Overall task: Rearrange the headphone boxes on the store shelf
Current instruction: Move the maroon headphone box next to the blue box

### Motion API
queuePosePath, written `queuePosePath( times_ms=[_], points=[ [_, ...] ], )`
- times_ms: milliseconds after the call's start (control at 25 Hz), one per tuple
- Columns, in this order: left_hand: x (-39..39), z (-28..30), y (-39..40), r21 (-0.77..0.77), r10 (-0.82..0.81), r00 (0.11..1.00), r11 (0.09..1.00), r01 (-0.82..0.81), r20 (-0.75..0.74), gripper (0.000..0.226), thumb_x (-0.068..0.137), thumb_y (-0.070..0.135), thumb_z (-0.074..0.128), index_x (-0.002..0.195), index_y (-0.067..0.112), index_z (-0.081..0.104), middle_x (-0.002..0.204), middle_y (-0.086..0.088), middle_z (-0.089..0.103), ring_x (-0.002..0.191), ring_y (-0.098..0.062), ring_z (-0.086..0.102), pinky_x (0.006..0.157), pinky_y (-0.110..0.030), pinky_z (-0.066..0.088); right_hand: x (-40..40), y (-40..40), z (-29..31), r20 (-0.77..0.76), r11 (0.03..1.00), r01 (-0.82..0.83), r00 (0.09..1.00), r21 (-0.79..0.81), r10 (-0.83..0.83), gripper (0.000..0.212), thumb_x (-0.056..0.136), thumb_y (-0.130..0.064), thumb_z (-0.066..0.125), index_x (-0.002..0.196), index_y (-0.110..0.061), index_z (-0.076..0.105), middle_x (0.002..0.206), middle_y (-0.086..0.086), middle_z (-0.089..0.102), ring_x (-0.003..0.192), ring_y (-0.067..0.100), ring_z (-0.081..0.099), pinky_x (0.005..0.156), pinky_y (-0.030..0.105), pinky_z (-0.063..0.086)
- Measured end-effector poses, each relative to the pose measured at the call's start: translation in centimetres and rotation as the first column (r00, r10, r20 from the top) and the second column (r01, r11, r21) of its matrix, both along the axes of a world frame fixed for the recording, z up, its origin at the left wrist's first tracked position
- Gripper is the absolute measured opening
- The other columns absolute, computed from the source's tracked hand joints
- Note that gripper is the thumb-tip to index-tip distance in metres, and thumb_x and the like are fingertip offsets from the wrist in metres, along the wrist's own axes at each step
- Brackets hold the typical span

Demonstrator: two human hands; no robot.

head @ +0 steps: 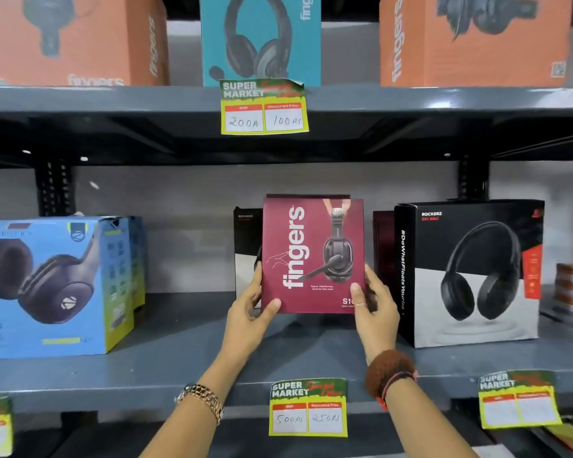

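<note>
Both hands, the left hand (250,312) and the right hand (375,309), have their fingers (356,287) closed on the sides of the red box (313,256), upright over the middle shelf (179,352), so next it likely needs setting down straight.

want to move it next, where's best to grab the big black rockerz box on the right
Take the black Rockerz box by its two upright side faces, coming straight in from the front. It stands upright and wide, near the shelf edge, with gaps on both sides, so two hands suit it.
</note>
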State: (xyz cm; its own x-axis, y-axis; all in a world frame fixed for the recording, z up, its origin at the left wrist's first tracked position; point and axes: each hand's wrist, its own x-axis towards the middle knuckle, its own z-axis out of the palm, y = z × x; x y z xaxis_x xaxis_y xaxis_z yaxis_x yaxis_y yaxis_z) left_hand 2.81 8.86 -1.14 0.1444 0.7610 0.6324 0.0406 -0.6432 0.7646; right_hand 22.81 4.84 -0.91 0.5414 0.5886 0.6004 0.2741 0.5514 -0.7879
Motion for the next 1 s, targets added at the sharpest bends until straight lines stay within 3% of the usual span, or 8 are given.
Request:
queuePosePath(
  times_ms=[200, 320, 440, 520, 640, 840, 1000],
  points=[
    [0.1, 0.3, -0.6, 0.026, 0.01, 1.0, 1.0, -0.011, 0.025, 0.071, 0.084, 0.019, 0.063, 0.141, 0.036, 0.023, 0.123, 0.029, 0.049, 0.121, -0.004, 0.051, 0.092, -0.013, 0.046, -0.2, -0.4, 0.2, -0.028, 0.999, -0.01, 1.0, 0.033, 0.011, 0.042, 0.085, -0.029, 0.061, 0.126, -0.032, 0.054, 0.108, -0.014, 0.056, 0.108, 0.01, 0.054, 0.086, 0.017, 0.04],
    [-0.1, 0.6, -1.2, 0.045, 0.064, 0.998, 0.997, -0.065, 0.019, 0.071, 0.086, 0.015, 0.061, 0.142, 0.031, 0.023, 0.117, 0.031, 0.05, 0.11, 0.014, 0.053, 0.088, -0.008, 0.045, -0.2, -0.7, 0.6, -0.031, 0.999, -0.029, 0.999, 0.031, 0.03, 0.041, 0.085, -0.022, 0.063, 0.125, -0.023, 0.057, 0.113, -0.009, 0.06, 0.107, 0.01, 0.057, 0.091, 0.022, 0.044],
    [-2.0, -0.3, -2.4, -0.011, 0.151, 0.986, 0.989, -0.15, 0.067, 0.07, 0.086, 0.007, 0.06, 0.143, 0.031, 0.026, 0.113, 0.028, 0.055, 0.102, 0.018, 0.054, 0.092, -0.011, 0.044, -1.3, -1.2, 0.7, -0.016, 0.995, -0.094, 0.995, -0.013, 0.094, 0.038, 0.082, -0.013, 0.065, 0.12, -0.011, 0.061, 0.11, -0.001, 0.064, 0.092, 0.001, 0.061, 0.083, 0.012, 0.049],
    [-4.5, -1.1, -3.2, -0.037, 0.244, 0.967, 0.97, -0.242, 0.074, 0.073, 0.084, 0.001, 0.061, 0.142, 0.032, 0.029, 0.109, 0.03, 0.054, 0.099, 0.019, 0.054, 0.091, -0.009, 0.043, -3.0, -1.3, 0.4, 0.045, 0.987, -0.135, 0.989, -0.082, 0.139, 0.035, 0.08, -0.011, 0.068, 0.115, -0.007, 0.064, 0.107, 0.004, 0.068, 0.09, 0.006, 0.065, 0.085, 0.023, 0.053],
    [-8.8, -1.9, -3.8, -0.079, 0.379, 0.924, 0.924, -0.374, 0.058, 0.076, 0.081, -0.004, 0.062, 0.142, 0.03, 0.031, 0.113, 0.031, 0.047, 0.113, 0.004, 0.048, 0.095, -0.016, 0.038, -6.5, -1.3, 0.4, 0.114, 0.962, -0.201, 0.968, -0.185, 0.224, 0.029, 0.078, -0.009, 0.069, 0.107, -0.005, 0.068, 0.098, 0.012, 0.072, 0.087, 0.018, 0.068, 0.083, 0.039, 0.057],
    [-15.5, -2.6, -4.0, -0.13, 0.492, 0.871, 0.863, -0.489, -0.009, 0.079, 0.08, -0.003, 0.063, 0.143, 0.03, 0.028, 0.123, 0.017, 0.046, 0.121, -0.007, 0.046, 0.093, -0.016, 0.036, -13.3, -0.3, 0.3, 0.142, 0.922, -0.284, 0.934, -0.262, 0.328, 0.022, 0.08, -0.003, 0.066, 0.101, -0.003, 0.067, 0.093, 0.015, 0.07, 0.085, 0.023, 0.068, 0.071, 0.033, 0.057],
    [-17.9, -2.6, -3.4, -0.107, 0.469, 0.878, 0.872, -0.478, -0.1, 0.084, 0.08, 0.0, 0.063, 0.146, 0.029, 0.019, 0.135, -0.001, 0.053, 0.109, -0.009, 0.05, 0.093, -0.021, 0.039, -16.2, 0.6, 0.2, 0.116, 0.935, -0.221, 0.958, -0.278, 0.261, 0.018, 0.08, -0.001, 0.065, 0.098, -0.003, 0.066, 0.091, 0.015, 0.069, 0.081, 0.021, 0.066, 0.064, 0.027, 0.055]
  ],
)
